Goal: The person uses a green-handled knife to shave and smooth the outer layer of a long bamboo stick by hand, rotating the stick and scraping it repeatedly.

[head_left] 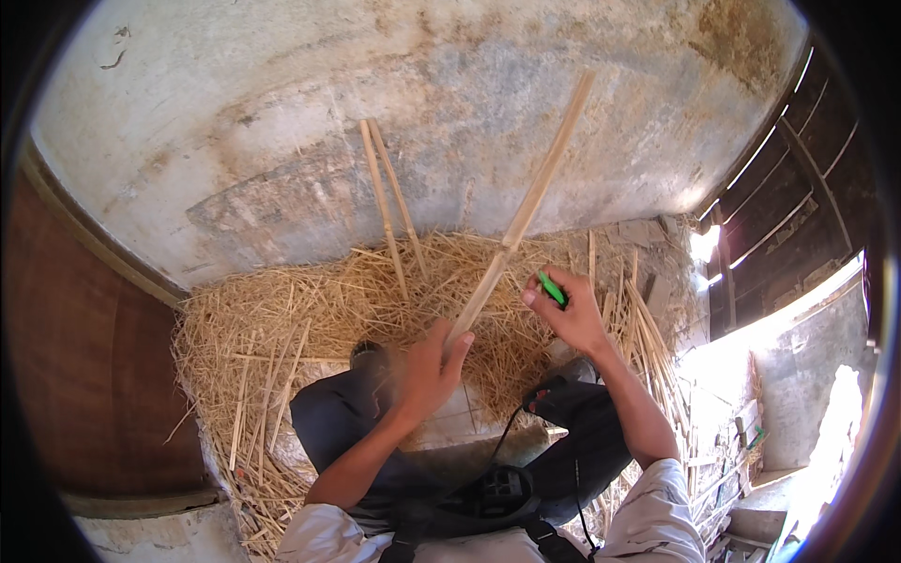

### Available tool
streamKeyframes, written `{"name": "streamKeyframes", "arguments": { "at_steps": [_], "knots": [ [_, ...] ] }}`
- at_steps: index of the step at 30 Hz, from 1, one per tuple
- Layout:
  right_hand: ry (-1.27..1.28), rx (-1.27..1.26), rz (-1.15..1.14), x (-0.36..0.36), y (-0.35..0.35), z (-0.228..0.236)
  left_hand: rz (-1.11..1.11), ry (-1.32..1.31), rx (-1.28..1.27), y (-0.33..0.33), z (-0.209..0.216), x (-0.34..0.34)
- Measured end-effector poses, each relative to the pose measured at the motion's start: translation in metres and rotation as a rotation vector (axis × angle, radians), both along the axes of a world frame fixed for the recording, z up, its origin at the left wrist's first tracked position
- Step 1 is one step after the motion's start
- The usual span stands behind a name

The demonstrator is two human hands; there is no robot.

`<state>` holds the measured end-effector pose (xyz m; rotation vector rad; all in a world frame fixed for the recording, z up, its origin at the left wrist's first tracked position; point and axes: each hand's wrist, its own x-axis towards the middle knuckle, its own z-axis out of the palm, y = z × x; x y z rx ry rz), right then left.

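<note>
A long, flat bamboo strip slants up and to the right across the middle, with a joint partway along it. Its lower end is in my left hand, fingers wrapped round it. My right hand is closed on a small bright green object, possibly a tool handle; the fingers hide the rest. That hand is just right of the strip and apart from it. Both hands are over straw, in front of my bent knees.
Loose straw covers the floor up to a stained wall. Two thin strips lean there. More strips lie at the right and others at the left. A brown wooden panel stands left; dark slatted boards are at right.
</note>
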<state>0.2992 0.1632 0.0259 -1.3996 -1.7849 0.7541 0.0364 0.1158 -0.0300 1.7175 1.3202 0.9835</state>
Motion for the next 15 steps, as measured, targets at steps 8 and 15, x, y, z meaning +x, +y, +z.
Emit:
{"name": "streamKeyframes", "arguments": {
  "at_steps": [8,15],
  "knots": [
    [0.111,0.026,-0.118,-0.024,-0.004,-0.001,-0.008,0.088,0.046,-0.003,-0.005,0.007],
    [-0.017,0.123,-0.098,-0.022,-0.007,-0.001,-0.03,0.037,0.02,-0.003,0.001,0.006]
  ]
}}
